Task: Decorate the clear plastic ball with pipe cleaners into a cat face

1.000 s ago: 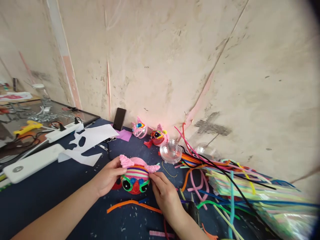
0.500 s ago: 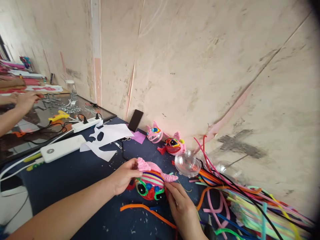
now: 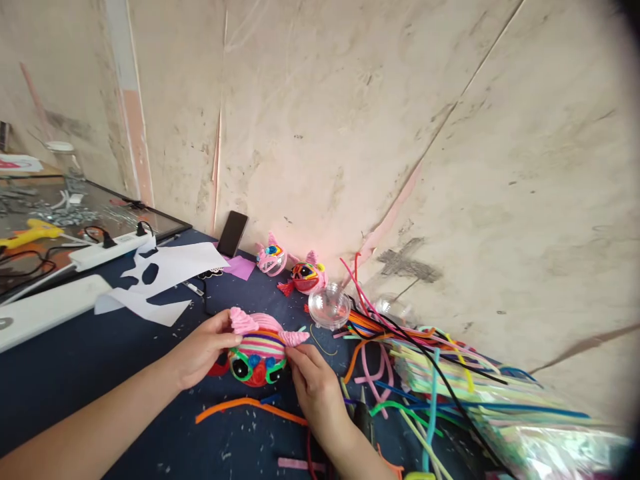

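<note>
Between my hands is a striped pipe-cleaner animal head [image 3: 259, 350] with pink ears, green-rimmed black eyes and a red nose. My left hand [image 3: 205, 350] is closed on its left side, fingers by the left ear. At the right ear, my right hand [image 3: 315, 380] pinches the head's other side; its fingertips are partly hidden. An orange pipe cleaner [image 3: 250, 404] lies on the dark blue table [image 3: 165, 373] just in front. Farther back, near the wall, sit two similar pipe-cleaner heads, one pink with a clear underside [image 3: 271, 257] and one red-mouthed [image 3: 306, 275].
A clear plastic half-shell [image 3: 329, 307] stands right of those heads. Loose pipe cleaners [image 3: 425, 380] and bagged bundles cover the right side. At left are cut white paper [image 3: 175, 267], a phone [image 3: 233, 233], a power strip [image 3: 113, 250] and a yellow glue gun [image 3: 33, 232].
The camera view has swung to the right, so everything appears farther left. Both hands keep their hold on the animal head. The co-worker's hands have left the view.
</note>
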`<state>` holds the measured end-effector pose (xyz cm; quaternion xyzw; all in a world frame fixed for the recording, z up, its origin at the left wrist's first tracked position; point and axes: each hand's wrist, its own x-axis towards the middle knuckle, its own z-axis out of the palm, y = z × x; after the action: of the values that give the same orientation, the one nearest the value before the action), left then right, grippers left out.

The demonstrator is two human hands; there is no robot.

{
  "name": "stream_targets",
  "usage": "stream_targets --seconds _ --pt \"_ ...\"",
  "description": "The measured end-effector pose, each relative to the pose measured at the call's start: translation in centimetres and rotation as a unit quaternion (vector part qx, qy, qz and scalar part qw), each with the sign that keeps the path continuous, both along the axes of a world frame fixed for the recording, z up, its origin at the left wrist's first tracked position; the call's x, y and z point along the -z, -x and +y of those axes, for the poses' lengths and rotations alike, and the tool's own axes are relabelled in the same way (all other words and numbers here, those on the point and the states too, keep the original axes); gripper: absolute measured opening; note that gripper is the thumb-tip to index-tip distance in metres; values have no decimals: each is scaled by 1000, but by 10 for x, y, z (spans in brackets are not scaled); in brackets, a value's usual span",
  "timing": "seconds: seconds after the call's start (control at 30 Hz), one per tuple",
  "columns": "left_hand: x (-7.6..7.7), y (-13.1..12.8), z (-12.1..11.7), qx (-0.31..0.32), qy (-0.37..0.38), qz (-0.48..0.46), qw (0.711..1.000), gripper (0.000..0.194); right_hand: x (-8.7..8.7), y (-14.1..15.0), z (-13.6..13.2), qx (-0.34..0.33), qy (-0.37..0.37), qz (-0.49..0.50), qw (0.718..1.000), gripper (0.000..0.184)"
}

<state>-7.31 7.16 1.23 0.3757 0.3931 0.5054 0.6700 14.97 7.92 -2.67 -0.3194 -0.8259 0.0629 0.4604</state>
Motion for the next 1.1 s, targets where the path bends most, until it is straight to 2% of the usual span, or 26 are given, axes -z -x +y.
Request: stream_targets --seconds 0.7,1.1 --pt "0 -1 -1 -2 2 12 1000 34 -6 3 0 8 19 20 1000 27" --pt "-2 -7 -6 -14 -29 -7 999 34 -1 2 2 2 5 26 1000 24"
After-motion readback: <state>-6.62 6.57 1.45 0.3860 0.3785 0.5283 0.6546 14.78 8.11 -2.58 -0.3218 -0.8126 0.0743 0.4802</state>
